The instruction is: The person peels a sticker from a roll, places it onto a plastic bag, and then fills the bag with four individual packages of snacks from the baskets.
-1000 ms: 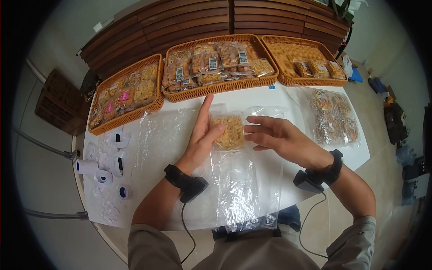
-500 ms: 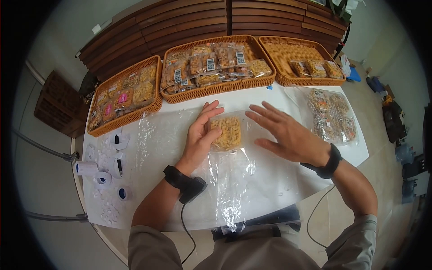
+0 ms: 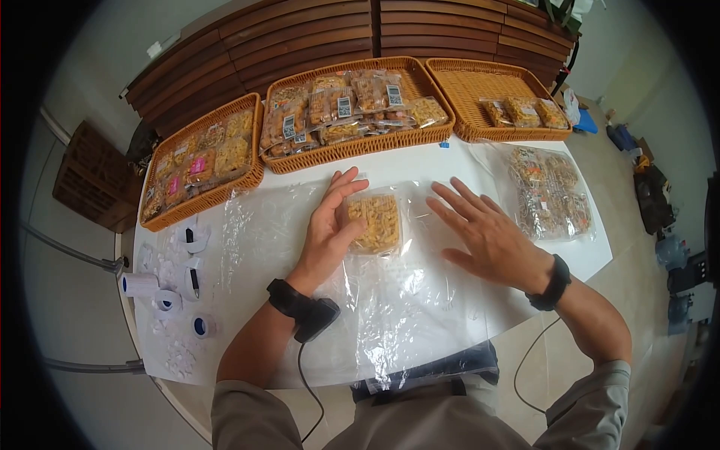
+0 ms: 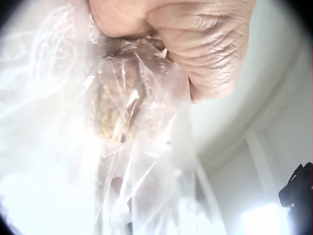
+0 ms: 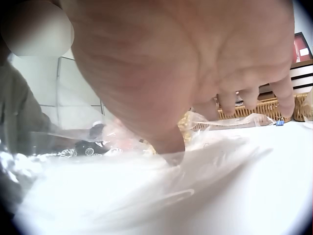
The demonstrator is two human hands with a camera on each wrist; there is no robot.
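A square clear pack of yellow noodle-like snack pieces sits at the middle of the table, inside or under a large clear plastic bag that stretches toward the person. My left hand grips the pack's left side, thumb over its face and fingers behind the edge. Crinkled film bunches beneath that hand in the left wrist view, with the pieces showing through. Fingers spread and straight, my right hand is over the film right of the pack. In the right wrist view its thumb reaches down to the film.
Three wicker trays line the table's back, holding packed snacks. A large bag of several packs lies at the right. Label rolls, a black pen and paper scraps are at the left.
My right hand has drawn away from the pack to the right and spread its fingers, pulling the film wider. The left hand keeps the pack, its fingers now more bent.
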